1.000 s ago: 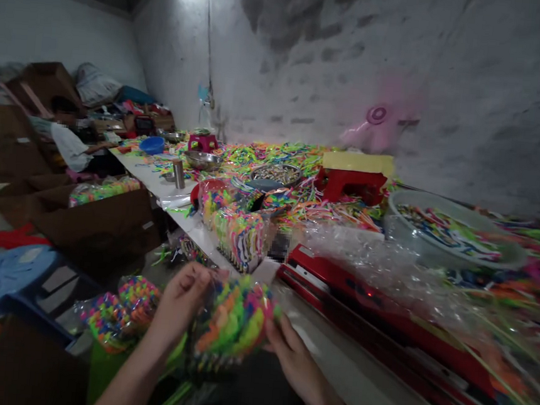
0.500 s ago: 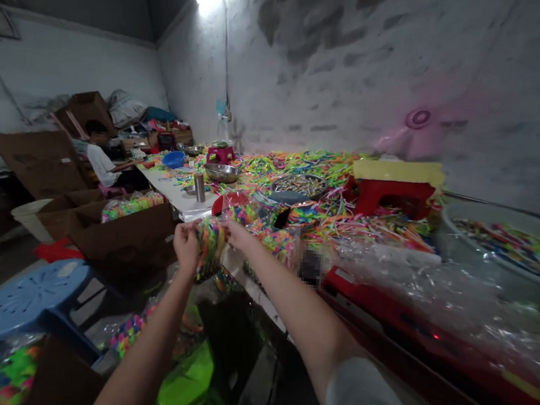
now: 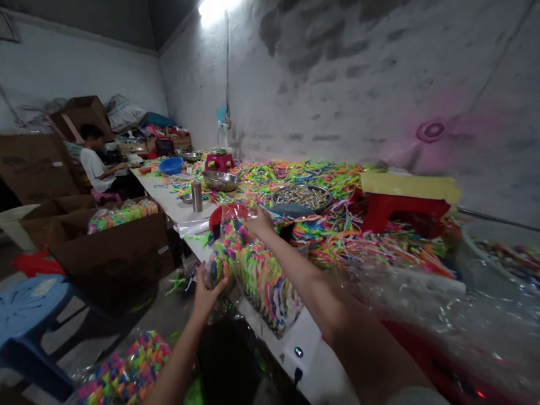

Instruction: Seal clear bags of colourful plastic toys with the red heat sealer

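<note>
A long white counter (image 3: 170, 201) ran along a rough grey wall, strewn with neon plastic strips (image 3: 301, 170). At its near edge a row of clear packets of coloured pieces (image 3: 263, 281) stood upright. The left hand (image 3: 206, 288) cupped the packet at the row's end from below, its grip partly closed on it; the right hand (image 3: 259, 219) pressed the row's top, fingers curled.

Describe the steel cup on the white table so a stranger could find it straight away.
Start at the long white table that runs toward the far corner of the room, with neon strips heaped along the wall side. Near its front edge, just before the wide steel bowl, stands the steel cup. It is the only tall, narrow, upright metal thing there; the other metal vessels are broad, shallow bowls.
</note>
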Demonstrator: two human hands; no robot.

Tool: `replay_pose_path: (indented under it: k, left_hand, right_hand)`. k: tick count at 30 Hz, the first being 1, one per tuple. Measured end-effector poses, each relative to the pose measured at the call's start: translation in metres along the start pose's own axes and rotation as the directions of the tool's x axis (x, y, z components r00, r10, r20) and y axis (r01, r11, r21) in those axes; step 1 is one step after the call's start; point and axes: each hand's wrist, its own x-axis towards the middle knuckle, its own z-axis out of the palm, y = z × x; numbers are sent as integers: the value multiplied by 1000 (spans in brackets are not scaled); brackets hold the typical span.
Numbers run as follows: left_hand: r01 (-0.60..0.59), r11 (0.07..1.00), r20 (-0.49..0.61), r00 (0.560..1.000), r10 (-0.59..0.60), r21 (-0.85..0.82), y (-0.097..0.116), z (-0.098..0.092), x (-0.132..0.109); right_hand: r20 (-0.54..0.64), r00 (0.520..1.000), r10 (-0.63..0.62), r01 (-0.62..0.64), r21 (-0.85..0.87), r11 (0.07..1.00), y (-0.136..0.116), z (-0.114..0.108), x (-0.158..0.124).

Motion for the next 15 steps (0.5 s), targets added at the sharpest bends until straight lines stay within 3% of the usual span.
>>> replay_pose_path:
  k: [1, 3, 5, 7, 9, 15]
  left_hand:
    - [10, 1000, 35, 999, -10, -7, -6, -1, -4]
    - [18, 999, 73, 997, -15, -29, -14, 0, -8]
    - [11, 1000, 68, 998, -9, -22, -17, 3, -7]
    - [-12, 1000, 59, 998, 11, 20, -18, 5, -6]
    - [-27, 999, 50, 998, 25, 43, -18, 6, -6]
    - [12, 999, 30, 999, -13, 38, -24, -1, -18]
  right_hand:
    - [-29, 997, -74, 68, -183, 981, -4, -9, 5]
    - [12, 984, -178, 155, -548, 822, -9, -22, 15]
    - [97, 985, -143, 167, -748, 643, -11, -31, 23]
    - [136, 986, -95, 166, -824, 542, -11, -35, 31]
    - [170, 978, -123, 209, -851, 482, -9, -36, 41]
    - [295, 929, -225, 367, -815, 448, -12, -21, 74]
